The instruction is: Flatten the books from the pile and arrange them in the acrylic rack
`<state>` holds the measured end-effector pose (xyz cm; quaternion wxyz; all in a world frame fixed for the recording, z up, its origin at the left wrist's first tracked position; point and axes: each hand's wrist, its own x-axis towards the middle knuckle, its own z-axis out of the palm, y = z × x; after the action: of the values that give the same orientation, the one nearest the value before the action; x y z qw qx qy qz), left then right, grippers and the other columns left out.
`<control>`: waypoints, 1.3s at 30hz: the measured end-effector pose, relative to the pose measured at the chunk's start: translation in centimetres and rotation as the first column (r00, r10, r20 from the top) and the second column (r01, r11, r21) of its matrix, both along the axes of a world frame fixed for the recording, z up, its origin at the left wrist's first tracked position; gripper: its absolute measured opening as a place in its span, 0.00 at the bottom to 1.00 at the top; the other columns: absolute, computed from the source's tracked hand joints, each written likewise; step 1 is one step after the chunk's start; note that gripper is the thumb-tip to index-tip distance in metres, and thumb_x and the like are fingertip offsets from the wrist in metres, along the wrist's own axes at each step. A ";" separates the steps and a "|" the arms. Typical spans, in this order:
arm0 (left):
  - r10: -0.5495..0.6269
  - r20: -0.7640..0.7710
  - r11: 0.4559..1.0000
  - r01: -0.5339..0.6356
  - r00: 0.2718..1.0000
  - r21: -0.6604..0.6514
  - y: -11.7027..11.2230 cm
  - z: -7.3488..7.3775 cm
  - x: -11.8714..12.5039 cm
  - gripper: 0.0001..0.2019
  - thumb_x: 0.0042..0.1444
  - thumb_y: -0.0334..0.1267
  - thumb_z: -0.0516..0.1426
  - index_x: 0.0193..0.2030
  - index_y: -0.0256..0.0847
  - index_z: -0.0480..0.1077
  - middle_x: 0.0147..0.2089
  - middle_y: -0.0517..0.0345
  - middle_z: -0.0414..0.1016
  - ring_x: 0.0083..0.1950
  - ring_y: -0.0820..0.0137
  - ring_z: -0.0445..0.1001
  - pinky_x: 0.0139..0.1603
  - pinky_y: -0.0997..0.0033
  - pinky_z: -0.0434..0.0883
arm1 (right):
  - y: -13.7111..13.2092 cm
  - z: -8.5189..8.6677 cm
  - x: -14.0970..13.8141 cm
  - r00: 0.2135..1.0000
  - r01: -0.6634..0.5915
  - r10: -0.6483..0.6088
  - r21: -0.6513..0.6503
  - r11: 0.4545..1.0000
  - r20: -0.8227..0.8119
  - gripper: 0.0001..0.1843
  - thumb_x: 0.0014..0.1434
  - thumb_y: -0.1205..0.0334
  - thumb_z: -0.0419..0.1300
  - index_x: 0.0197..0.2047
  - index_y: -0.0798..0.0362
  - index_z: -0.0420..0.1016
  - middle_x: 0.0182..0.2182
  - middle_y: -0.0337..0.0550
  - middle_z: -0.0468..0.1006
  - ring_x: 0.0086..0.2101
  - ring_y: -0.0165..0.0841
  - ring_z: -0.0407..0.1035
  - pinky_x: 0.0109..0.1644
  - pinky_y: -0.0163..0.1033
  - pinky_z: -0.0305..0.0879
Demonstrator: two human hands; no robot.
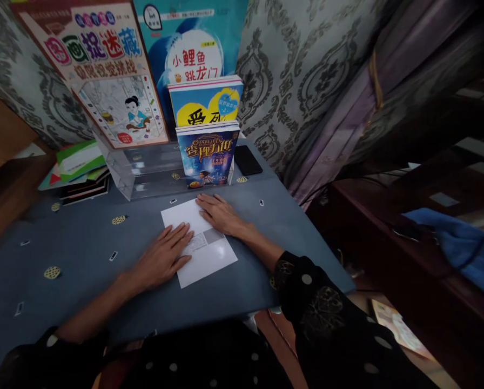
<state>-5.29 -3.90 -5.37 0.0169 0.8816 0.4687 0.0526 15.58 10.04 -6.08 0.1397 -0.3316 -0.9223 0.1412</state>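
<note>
A glossy white rectangle of paper (208, 263) lies at a slant on the blue-grey tablecloth, with small print and a grey band across its middle. I cannot tell whether it is a single sheet or a thin booklet. My left hand (165, 254) rests flat on its left side, fingers stretched out. Across its upper right edge lies my right hand (220, 212), also flat with straight fingers. Neither hand grips anything. Just beyond stands a dark blue book (207, 156) in a clear acrylic stand (153, 181).
Behind it are a yellow-hearted book (205, 105), a teal book (193, 32) and a large picture book (104, 75). A black phone (248, 160) lies right of the stand. Several booklets (83, 165) are stacked at left. The table's right edge borders a curtain (327, 140).
</note>
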 end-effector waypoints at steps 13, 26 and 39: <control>0.021 -0.064 0.999 -0.024 0.998 -0.049 -2.3 -1.4 3.6 0.36 0.65 0.62 0.42 0.73 0.44 0.48 0.75 0.45 0.45 0.76 0.49 0.35 0.71 0.36 0.40 | -0.1 -0.2 0.0 1.000 0.027 -0.027 0.038 0.999 -0.016 0.23 0.68 0.63 0.49 0.65 0.56 0.64 0.65 0.51 0.65 0.65 0.37 0.56 0.70 0.51 0.48; -0.013 -0.039 1.000 0.013 0.999 -0.011 -0.4 -1.3 2.3 0.28 0.70 0.53 0.42 0.73 0.47 0.46 0.75 0.49 0.47 0.76 0.51 0.39 0.70 0.37 0.44 | 1.0 -1.0 -0.5 0.996 0.089 -0.086 0.090 0.992 -0.037 0.25 0.67 0.63 0.48 0.66 0.56 0.63 0.65 0.53 0.64 0.66 0.39 0.55 0.68 0.52 0.52; -0.023 0.007 0.999 0.023 1.000 0.044 0.2 -1.2 1.9 0.27 0.70 0.48 0.44 0.73 0.46 0.46 0.75 0.50 0.49 0.76 0.52 0.39 0.71 0.38 0.45 | 1.5 -0.8 -0.9 0.993 0.115 -0.114 0.095 0.989 -0.017 0.24 0.68 0.63 0.48 0.65 0.58 0.63 0.65 0.56 0.64 0.65 0.40 0.57 0.68 0.51 0.53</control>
<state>-3.40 -3.72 -6.53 0.0000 0.8870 0.4571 0.0658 14.69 11.54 -6.86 0.1689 -0.3759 -0.9066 0.0903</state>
